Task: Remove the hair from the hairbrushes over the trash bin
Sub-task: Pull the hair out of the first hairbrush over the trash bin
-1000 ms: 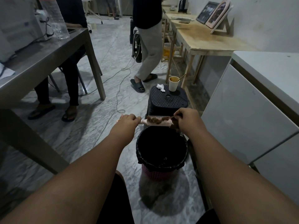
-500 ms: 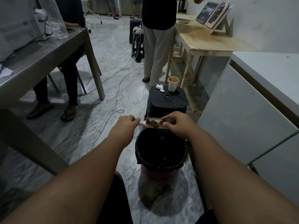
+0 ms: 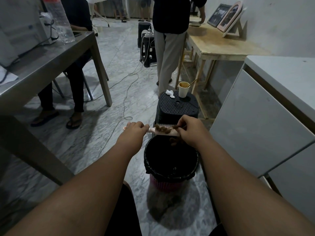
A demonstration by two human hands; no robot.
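A hair clump (image 3: 173,141) now drops toward the bin (image 3: 170,174).

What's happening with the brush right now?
Left hand grips hairbrush handle. Right hand pinches hair off the bristles. Trash bin directly below. Nothing in the way.

Pink hairbrush (image 3: 167,132), brown hair (image 3: 162,129), black-lined pink bin (image 3: 167,183).

Both hands forward, fingers (image 3: 181,127) pinched.
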